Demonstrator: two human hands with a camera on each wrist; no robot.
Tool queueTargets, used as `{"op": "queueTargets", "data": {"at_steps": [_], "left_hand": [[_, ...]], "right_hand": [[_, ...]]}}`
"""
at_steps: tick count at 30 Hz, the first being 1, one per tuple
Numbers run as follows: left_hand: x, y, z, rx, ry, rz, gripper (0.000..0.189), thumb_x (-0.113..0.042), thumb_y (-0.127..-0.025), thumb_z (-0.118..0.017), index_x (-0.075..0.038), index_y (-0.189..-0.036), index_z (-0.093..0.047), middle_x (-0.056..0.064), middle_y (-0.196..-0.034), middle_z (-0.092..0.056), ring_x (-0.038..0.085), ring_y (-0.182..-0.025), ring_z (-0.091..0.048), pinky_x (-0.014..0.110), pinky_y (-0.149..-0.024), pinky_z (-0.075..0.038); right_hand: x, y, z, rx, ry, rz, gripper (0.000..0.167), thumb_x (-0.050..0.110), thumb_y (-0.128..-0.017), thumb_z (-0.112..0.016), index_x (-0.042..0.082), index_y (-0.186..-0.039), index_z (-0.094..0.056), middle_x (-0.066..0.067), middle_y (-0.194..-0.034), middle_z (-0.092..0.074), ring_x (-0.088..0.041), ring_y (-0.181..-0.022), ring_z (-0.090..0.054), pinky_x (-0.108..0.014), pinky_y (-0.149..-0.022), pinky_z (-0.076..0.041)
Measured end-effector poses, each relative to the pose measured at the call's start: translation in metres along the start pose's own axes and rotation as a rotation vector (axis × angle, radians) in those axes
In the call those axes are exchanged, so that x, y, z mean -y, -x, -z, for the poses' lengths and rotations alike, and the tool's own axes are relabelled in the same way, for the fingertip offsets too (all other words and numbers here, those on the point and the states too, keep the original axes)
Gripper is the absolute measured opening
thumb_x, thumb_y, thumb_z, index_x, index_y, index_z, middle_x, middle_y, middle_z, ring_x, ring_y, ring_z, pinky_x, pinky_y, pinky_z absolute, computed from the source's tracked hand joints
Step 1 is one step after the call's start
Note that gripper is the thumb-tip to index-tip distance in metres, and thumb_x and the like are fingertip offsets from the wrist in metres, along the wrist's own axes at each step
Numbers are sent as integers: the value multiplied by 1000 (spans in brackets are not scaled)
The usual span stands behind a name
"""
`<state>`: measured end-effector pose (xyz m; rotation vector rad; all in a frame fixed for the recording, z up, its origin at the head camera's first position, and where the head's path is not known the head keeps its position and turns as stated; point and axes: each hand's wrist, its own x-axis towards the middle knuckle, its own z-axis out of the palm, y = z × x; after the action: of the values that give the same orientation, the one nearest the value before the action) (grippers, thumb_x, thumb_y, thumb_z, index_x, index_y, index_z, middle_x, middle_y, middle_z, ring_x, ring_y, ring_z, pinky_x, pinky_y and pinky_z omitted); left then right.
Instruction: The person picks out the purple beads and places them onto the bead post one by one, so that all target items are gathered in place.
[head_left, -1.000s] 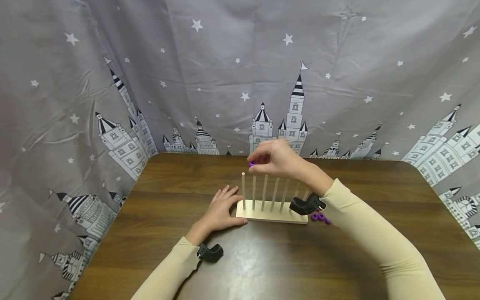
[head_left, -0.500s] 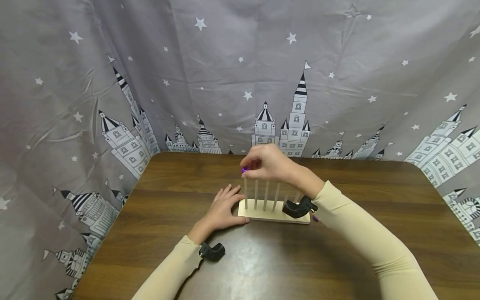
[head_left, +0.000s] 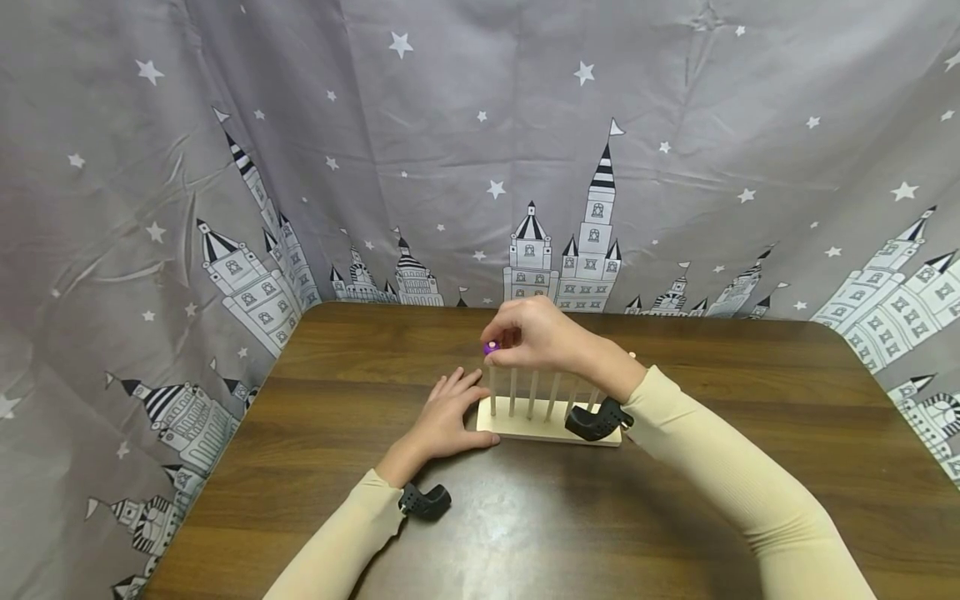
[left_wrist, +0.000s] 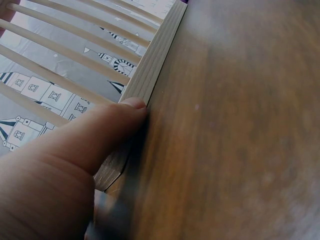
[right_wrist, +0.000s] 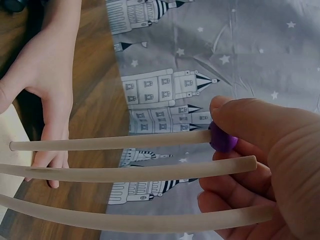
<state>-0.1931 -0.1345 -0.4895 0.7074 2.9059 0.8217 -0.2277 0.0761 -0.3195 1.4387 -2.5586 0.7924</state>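
A pale wooden stand [head_left: 540,427] with several upright pegs rests on the table. My right hand [head_left: 536,333] pinches a purple bead [head_left: 491,349] between thumb and fingers at the top of the leftmost peg [head_left: 492,392]; the peg's tip shows in the bead's hole. In the right wrist view the bead [right_wrist: 223,137] sits around that peg's end, right under the thumb. My left hand [head_left: 441,423] lies at the stand's left end, its fingers straight and spread. Its thumb [left_wrist: 100,130] presses the front edge of the base in the left wrist view, and the index fingertip is near the back corner.
The brown wooden table [head_left: 360,358] reaches back to a grey curtain [head_left: 450,125] printed with castles and stars. My right forearm [head_left: 735,467] crosses over the right part of the stand and hides some pegs. Black wrist cameras [head_left: 426,503] are strapped to both wrists.
My right hand has moved left and down with the purple bead, bringing it onto the leftmost peg's tip. Loose purple beads right of the stand are now hidden behind the right arm. Left hand stays.
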Motion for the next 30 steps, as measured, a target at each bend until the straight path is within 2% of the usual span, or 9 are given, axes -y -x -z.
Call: {"op": "queueTargets", "data": {"at_steps": [22,26,30], "left_hand": [[-1,-1,-2,-27,16,-13,72,-49,-74,-82,-11,-132,-64,19,-159,-44,46,-154,-27,66,-126,-16],[0,-1,-3,-31,21,-19,72,-49,-74,-82,-10,-132,-65,20,-159,-44,47,-154,-27,66,-126,-15],[0,-1,-2,-24,21,-9,73,-49,-74,-82,-11,-133,-65,19,-160,-42,46,-154,-25,64,-127,-13]], "right_hand": [[-1,1,1,17,4,-28,21,16,-81,-82,5,-98,-78,-6,-90,-75,-13,-76,-69,-18,-70,-56],[-3,4,8,-15,-6,-34,21,16,-83,-80,4,-100,-78,-7,-92,-77,-14,-77,-70,-21,-71,-59],[-9,14,22,-65,-26,-79,21,17,-87,-78,3,-102,-78,-9,-96,-78,-17,-81,-71,-27,-74,-61]]}}
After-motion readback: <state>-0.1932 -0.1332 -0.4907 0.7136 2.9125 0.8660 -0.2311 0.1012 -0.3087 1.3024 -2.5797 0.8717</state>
